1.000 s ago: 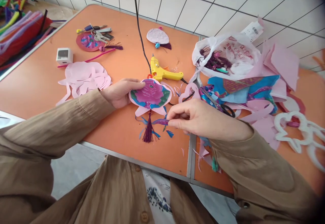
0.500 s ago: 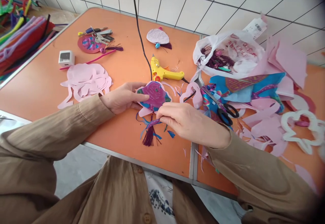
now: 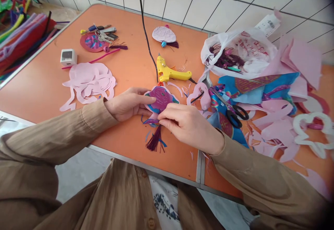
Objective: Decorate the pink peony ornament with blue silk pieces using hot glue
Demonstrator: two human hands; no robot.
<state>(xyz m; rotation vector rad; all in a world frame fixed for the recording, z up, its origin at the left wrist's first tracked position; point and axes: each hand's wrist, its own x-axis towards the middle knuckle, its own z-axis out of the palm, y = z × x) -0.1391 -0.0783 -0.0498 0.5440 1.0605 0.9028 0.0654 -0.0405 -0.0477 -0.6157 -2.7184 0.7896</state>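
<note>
Between the table's [image 3: 117, 136] front and far edges, your right fingers [image 3: 169, 110] pinch a purple strip [image 3: 150, 121] at the lower rim of the flower-printed piece [image 3: 160, 98], grasped at its left side by your left fingers [image 3: 146, 99]. A dark tassel [image 3: 154, 140] points frontward. Beyond lies a yellow glue gun [image 3: 172, 73]; near the far edge, a pale ornament [image 3: 164, 34].

Covered, cropped, illegible
My right hand [image 3: 191, 127] hides part of the flower piece [image 3: 160, 97]; the left edge crops the pipe cleaners [image 3: 24, 44]; print on the label [image 3: 268, 24] is too small.
</note>
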